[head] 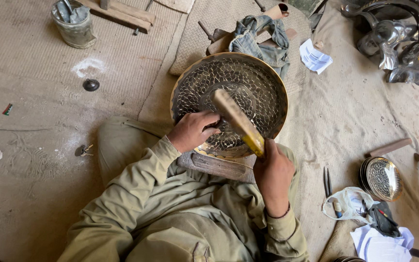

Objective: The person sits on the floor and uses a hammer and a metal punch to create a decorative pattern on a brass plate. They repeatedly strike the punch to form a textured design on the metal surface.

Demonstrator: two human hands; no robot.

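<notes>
A large round brass tray (248, 73) with a hammered, scale-like pattern lies tilted in front of me on a wooden block (217, 165). My right hand (273, 172) grips the handle of a wooden hammer (236, 119), which reaches up and left over the tray. My left hand (193, 130) is closed on a small metal punch pressed against the tray's lower middle; the punch is mostly hidden by my fingers. Both sleeves are olive green.
A metal tin (73, 23) stands at the back left near wooden planks (122, 12). A blue cloth (260, 39) lies behind the tray. A smaller patterned plate (383, 178), pliers (327, 182), a plastic bag (347, 204) and papers (381, 242) lie right. Shiny metalware (403, 41) sits top right.
</notes>
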